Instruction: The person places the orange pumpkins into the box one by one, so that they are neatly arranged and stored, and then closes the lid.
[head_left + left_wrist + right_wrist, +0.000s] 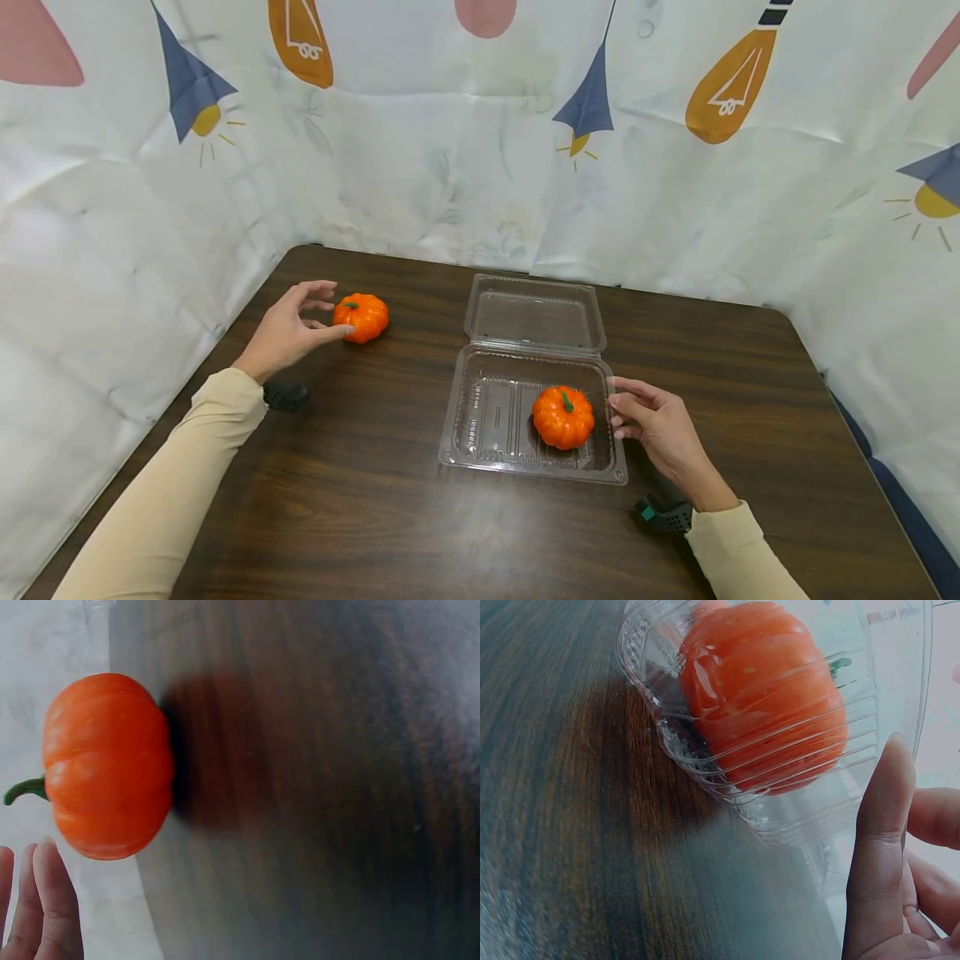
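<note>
A small orange pumpkin with a green stem [362,317] sits on the table at the left. My left hand [288,327] reaches around its near left side, thumb at the front and the other fingers extended behind. In the left wrist view this pumpkin [109,769] stands beyond the fingertips. A second orange pumpkin [562,418] lies inside a clear plastic clamshell box [468,450], towards its right side. My right hand [660,425] touches the box's right rim with thumb and fingertips. Through the clear wall, the right wrist view shows the boxed pumpkin [765,697] beside the thumb.
The box's hinged lid [536,312] lies folded back, away from me. Under everything is a dark wood-grain table [360,500]. A white cloth printed with lamps and bulbs [420,150] hangs along its back and sides.
</note>
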`<state>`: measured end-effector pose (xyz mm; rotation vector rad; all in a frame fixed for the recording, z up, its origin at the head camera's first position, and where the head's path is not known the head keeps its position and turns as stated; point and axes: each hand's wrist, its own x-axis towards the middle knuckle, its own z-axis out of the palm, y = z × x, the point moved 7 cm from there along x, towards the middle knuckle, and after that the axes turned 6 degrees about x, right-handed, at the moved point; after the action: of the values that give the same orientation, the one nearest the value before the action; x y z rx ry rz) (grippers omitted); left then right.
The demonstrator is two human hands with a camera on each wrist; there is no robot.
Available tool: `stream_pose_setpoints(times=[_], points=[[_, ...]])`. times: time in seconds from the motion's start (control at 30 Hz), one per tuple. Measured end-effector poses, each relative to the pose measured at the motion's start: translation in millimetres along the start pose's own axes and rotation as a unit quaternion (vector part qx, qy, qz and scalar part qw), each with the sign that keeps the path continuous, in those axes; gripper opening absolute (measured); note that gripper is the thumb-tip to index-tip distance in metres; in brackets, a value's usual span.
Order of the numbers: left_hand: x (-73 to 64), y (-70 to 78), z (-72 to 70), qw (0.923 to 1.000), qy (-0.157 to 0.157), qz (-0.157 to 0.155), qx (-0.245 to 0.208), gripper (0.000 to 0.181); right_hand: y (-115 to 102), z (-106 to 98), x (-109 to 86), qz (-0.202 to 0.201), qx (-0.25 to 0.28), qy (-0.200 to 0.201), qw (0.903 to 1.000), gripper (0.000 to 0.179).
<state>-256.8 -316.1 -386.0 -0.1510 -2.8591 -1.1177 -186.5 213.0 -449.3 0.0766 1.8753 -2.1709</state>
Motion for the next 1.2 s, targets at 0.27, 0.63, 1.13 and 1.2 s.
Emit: stream_pose_setpoints(times=[0.27, 0.63, 1.13, 1.2], points=[[1.3, -11.3, 5.9, 0.9999, 0.007, -0.008, 0.01, 0.082, 0.3, 0.3, 0.3, 0.0, -0.002, 0.001, 1.0, 0.044], [6.6, -22.6, 17.8, 0.9993, -0.001, -0.033, 0.016, 0.088, -1.1, 0.9, 0.1, -0.007, 0.008, -0.011, 0.9999, 0.043], [11.3, -27.6, 30.3, 0.9975, -0.032, -0.06, 0.017, 0.097, 0.1, 0.7, 0.1, 0.002, -0.007, 0.005, 1.0, 0.052], [11.8, -27.7, 31.0, 0.9973, -0.032, -0.064, 0.018, 0.096, 0.2, 0.6, 0.7, 0.001, -0.006, 0.003, 1.0, 0.052]])
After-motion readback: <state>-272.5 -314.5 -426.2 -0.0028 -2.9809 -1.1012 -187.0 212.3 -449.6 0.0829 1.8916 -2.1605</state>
